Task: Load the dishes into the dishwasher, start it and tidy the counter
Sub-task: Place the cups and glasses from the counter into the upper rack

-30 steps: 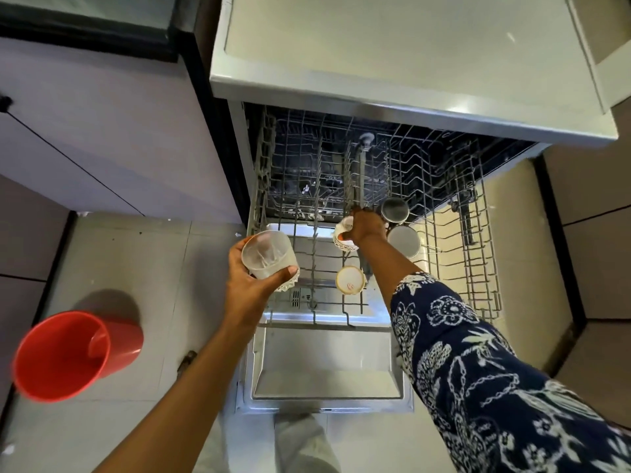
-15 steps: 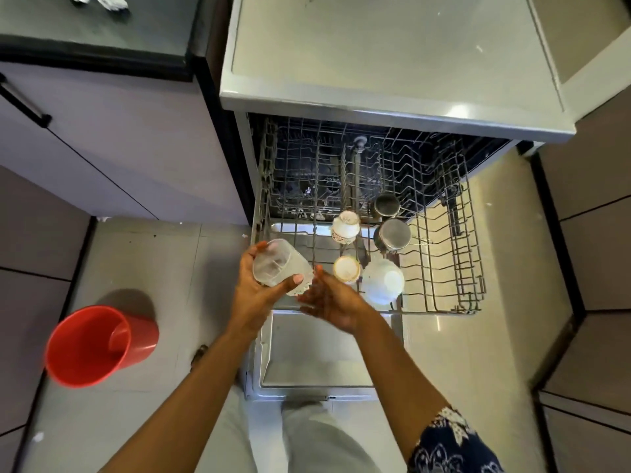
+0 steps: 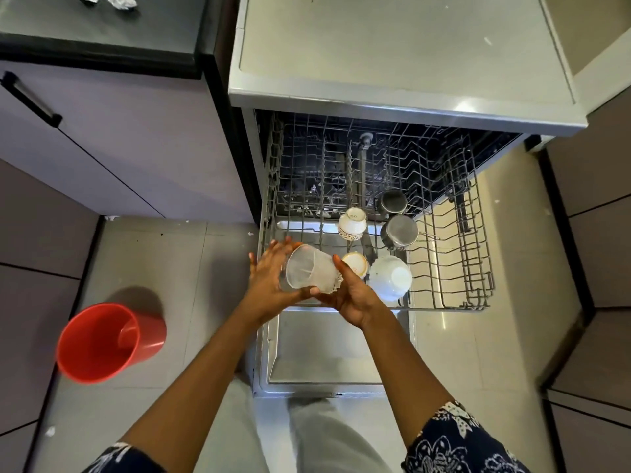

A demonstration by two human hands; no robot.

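Underfoot, pale grey floor tiles (image 3: 177, 261), with a few dark specks near the cabinet foot. At 10 o'clock, a dark glossy tabletop (image 3: 102, 29) with crumpled silvery scraps (image 3: 107, 0) at its far edge, above a mauve cabinet front (image 3: 119, 131) with a black bar handle (image 3: 30, 99). At 12 o'clock, the flat grey top of a steel dishwasher (image 3: 392, 46), its door (image 3: 324, 349) dropped flat toward 6 o'clock and its grey wire upper rack (image 3: 471, 268) drawn out above that door. At 8 o'clock on the floor, a red plastic bucket (image 3: 102, 343), mouth turned to the camera, something red and curved inside, too unclear to name. In the rack, five vessels grouped near its middle, all mouth down: a small steel cup (image 3: 393, 201) and a larger steel cup (image 3: 399, 232) at the group's 1 o'clock, a white cup with a patterned band (image 3: 352, 222) at 11 o'clock, a small cream cup (image 3: 355, 264) at 7 o'clock, and a white ceramic bowl (image 3: 391, 276) just beside it at 5 o'clock. Over the rack's near left corner, at 9 o'clock from the cream cup, a clear plastic tumbler (image 3: 309, 269), tilted on its side, mouth toward the camera, held between both hands. Left hand (image 3: 269, 281) flat against the tumbler's left side, fingers (image 3: 273, 245) straight and spread. Right hand (image 3: 351, 295) wrapped under the base, fingers curled, thumb tip on the upper side. At 5 o'clock, a navy patterned sleeve (image 3: 461, 445).
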